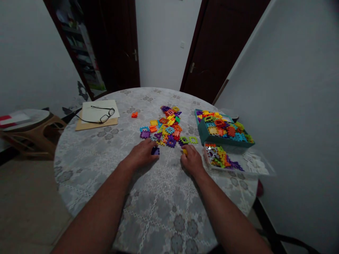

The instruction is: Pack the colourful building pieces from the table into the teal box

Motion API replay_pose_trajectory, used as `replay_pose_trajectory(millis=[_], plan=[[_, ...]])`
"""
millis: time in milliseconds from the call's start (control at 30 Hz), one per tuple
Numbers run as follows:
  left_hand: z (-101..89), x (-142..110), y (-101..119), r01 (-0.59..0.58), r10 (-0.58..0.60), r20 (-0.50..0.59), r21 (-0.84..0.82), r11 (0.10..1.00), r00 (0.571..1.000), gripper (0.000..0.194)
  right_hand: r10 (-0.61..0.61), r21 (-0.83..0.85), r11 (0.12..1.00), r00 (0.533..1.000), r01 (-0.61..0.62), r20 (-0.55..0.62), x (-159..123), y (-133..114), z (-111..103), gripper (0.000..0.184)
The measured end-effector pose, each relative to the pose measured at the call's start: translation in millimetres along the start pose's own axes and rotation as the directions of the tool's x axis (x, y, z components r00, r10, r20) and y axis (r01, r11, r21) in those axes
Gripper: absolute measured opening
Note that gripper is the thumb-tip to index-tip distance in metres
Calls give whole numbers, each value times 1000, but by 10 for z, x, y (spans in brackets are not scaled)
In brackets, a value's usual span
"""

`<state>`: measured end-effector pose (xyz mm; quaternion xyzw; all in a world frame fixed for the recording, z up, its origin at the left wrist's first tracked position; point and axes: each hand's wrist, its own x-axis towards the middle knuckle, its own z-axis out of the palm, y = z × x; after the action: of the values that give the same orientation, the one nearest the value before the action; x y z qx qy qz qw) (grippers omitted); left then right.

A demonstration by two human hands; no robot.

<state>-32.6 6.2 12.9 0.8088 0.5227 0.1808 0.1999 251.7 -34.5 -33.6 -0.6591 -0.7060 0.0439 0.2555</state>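
My left hand (pixel 144 153) rests at the near left of a pile of colourful plastic building pieces (pixel 169 127), its fingers closed on a dark purple square piece (pixel 155 151). To its right, my right hand (pixel 191 157) is curled around a small yellow piece (pixel 185 152), most of it hidden by the fingers. Just beyond that hand lie green square frame pieces (pixel 193 140). A purple gear-shaped piece (pixel 171 141) sits at the pile's near edge, between the hands. Beyond my left hand is another purple square piece (pixel 145 134).
On the right stand a green box (pixel 225 140) full of pieces and a clear plastic tray (pixel 249 171) with sorted and white pieces. Black glasses (pixel 104 118) lie on paper (pixel 87 113) at far left. An orange piece (pixel 134 115) sits apart on the round table (pixel 159 211).
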Motion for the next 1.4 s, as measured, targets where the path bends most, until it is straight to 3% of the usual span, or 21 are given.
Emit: replay_pose_trajectory(millis=[233, 400, 667, 800, 867, 1000, 1133, 1200, 1267, 1400], plan=[[-5, 27, 7, 11, -17, 63, 102, 995, 998, 35, -10, 49, 999, 1000, 11, -7, 13, -12, 6, 26], [6, 22, 68, 15, -17, 31, 67, 998, 999, 34, 2, 39, 999, 1000, -1, -21, 26, -23, 42, 25], [129, 45, -39, -86, 88, -41, 43, 995, 995, 56, 22, 45, 999, 998, -19, -65, 36, -34, 97, 28], [149, 58, -66, -65, 66, -58, 16, 998, 996, 54, -39, 173, 983, 992, 60, -121, 12, -68, 124, 35], [159, 77, -83, -60, 59, -70, -24, 998, 996, 44, -92, 241, 963, 988, 120, -124, -26, -139, 87, 32], [223, 144, -148, -81, 59, -173, -124, 989, 983, 20, -121, 346, 924, 983, 162, -137, -98, -336, -236, 40], [306, 183, -173, -32, -24, -291, -184, 982, 957, 20, -177, 374, 913, 984, 166, -4, 107, -384, -843, 48], [330, 182, -161, -25, -33, -303, -183, 983, 952, 20, -170, 319, 935, 985, 158, 11, 404, -291, -1143, 44], [341, 174, -143, -14, -36, -294, -167, 986, 955, 21, -112, 193, 974, 993, 118, -47, 820, -124, -1387, 43], [342, 163, -124, 13, -52, -268, -144, 990, 962, 21, 30, -101, 994, 985, -48, -169, 1754, 305, -1676, 42]])
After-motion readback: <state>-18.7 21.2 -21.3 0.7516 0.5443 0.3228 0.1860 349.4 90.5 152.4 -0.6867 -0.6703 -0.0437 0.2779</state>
